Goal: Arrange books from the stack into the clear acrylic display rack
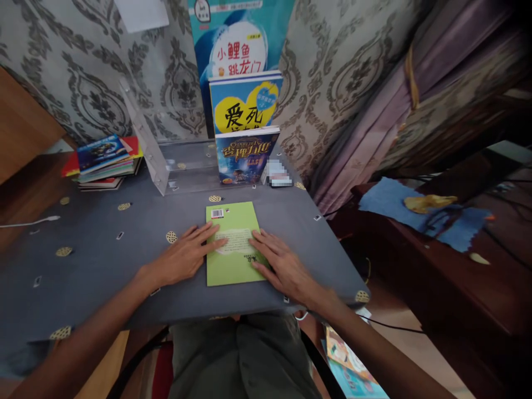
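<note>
A green book (236, 244) lies flat near the front edge of the table (120, 277), back cover up, its barcode at the far left corner. The left hand (185, 255) rests on its left side and the right hand (285, 263) on its right, both loosely spread with fingertips on the cover, neither grasping it. Just beyond, a clear stand (147, 144) blocks the way to the wall (349, 66); in it a dark blue book (245, 160) stands upright, partly hiding a yellow-and-blue book (245, 108), with a taller teal book (270, 39) at the back. Right of the dark blue book sits a small item (279, 174), too pixelated to tell. A stack of books (110, 166) lies left of the stand, and a white cable (31, 222) runs in from the table's left side. Off to the right, past a tied curtain (361, 133), a blue cloth (382, 198) covers part of a dark wooden bench (399, 271), a yellowish object (428, 203) on it. More books (353, 366) show below the table's right side.
</note>
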`<state>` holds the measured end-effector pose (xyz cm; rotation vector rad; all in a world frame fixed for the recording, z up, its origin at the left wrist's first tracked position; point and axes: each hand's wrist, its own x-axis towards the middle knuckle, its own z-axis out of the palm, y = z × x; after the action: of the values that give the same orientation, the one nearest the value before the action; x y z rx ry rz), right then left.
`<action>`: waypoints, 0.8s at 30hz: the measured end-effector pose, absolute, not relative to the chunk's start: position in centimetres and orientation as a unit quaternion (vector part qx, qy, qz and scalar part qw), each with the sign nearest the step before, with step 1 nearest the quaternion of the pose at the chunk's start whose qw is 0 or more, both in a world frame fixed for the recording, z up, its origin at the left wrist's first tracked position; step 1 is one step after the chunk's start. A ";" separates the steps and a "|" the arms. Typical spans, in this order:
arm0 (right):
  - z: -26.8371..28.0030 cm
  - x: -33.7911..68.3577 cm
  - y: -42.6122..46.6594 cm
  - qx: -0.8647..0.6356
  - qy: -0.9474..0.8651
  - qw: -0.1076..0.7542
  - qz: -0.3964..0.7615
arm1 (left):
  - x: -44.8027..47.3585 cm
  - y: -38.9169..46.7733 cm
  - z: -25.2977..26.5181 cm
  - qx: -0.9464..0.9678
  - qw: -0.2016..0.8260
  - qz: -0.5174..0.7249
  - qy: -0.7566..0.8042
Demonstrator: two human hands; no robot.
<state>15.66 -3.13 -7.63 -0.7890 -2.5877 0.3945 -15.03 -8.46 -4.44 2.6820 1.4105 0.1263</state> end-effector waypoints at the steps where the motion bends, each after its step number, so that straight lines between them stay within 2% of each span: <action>1: -7.7 15.7 -3.2 -0.278 -0.930 0.198 0.139 | -14.9 -8.6 -4.4 0.882 0.052 0.041 0.466; 12: -7.2 19.7 -8.5 -0.205 -0.968 0.113 0.086 | -13.3 -14.9 -3.0 0.891 0.086 0.051 0.443; 18: -8.9 20.3 -9.9 -0.205 -0.961 0.179 0.041 | -12.8 -17.7 -3.4 0.895 0.094 0.030 0.435; 24: -7.4 20.1 -9.1 -0.188 -0.944 0.245 0.120 | -12.2 -18.3 -5.4 0.885 0.035 0.083 0.457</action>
<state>20.11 -9.10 -7.36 -0.5121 -2.5758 0.3272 -12.22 -18.27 -5.44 2.7194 1.4058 0.2544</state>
